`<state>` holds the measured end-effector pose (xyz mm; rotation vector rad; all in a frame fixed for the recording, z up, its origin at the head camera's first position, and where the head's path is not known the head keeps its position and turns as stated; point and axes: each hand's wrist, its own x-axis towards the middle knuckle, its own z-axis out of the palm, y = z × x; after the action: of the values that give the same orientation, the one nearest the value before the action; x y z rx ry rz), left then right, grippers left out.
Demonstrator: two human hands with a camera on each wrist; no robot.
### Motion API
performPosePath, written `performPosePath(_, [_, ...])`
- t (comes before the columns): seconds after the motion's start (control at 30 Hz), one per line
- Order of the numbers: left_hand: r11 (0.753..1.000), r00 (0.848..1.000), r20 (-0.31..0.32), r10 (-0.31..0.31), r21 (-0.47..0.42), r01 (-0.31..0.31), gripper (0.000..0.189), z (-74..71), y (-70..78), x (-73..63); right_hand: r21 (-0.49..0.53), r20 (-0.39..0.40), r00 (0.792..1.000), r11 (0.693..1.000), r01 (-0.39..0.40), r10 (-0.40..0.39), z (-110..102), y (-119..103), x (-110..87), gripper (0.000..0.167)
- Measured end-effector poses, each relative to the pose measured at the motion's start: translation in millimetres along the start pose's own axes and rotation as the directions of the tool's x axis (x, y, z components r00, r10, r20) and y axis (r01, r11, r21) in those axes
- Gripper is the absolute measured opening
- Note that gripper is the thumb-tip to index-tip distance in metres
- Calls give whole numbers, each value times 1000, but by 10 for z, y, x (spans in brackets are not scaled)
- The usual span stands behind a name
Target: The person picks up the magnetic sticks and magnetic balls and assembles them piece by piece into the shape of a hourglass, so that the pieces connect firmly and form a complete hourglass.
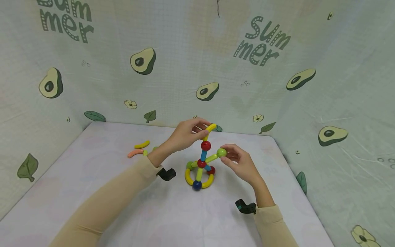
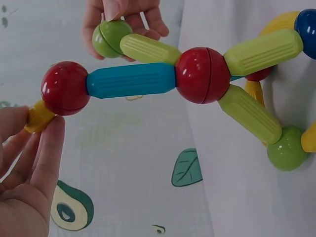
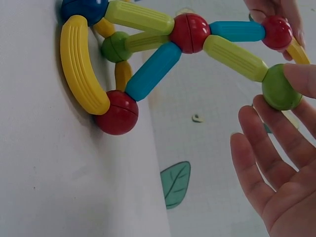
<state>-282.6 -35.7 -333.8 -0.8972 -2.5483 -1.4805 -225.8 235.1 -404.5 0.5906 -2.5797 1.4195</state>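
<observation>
Fingers: left hand (image 1: 189, 133) pinches curved yellow stick (image 1: 211, 128) touching upper red ball (image 1: 205, 145); right hand (image 1: 243, 164) pinches green ball (image 1: 221, 152) on slanted green stick (image 1: 211, 158). Joined stick-and-ball toy (image 1: 201, 163) stands on table (image 1: 185, 219).

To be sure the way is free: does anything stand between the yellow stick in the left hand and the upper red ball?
Nothing visible does: the lower end of the yellow stick touches the upper red ball. The right hand holds the raised green ball off to the side.
</observation>
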Motion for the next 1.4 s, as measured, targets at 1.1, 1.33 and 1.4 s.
performPosePath(1.1, [996, 977, 206, -62, 76, 48, 33, -250, -37, 42, -60, 64, 998, 998, 13, -9, -17, -193, 173, 39])
performPosePath(1.33, [991, 957, 260, -129, 73, 114, 27, -301, -73, 75, -64, 104, 995, 998, 17, -10, -51, -214, 245, 39])
performPosePath(1.4, [988, 950, 276, -148, 76, 132, 27, -308, -82, 80, -67, 115, 993, 997, 27, -19, -56, -225, 264, 39])
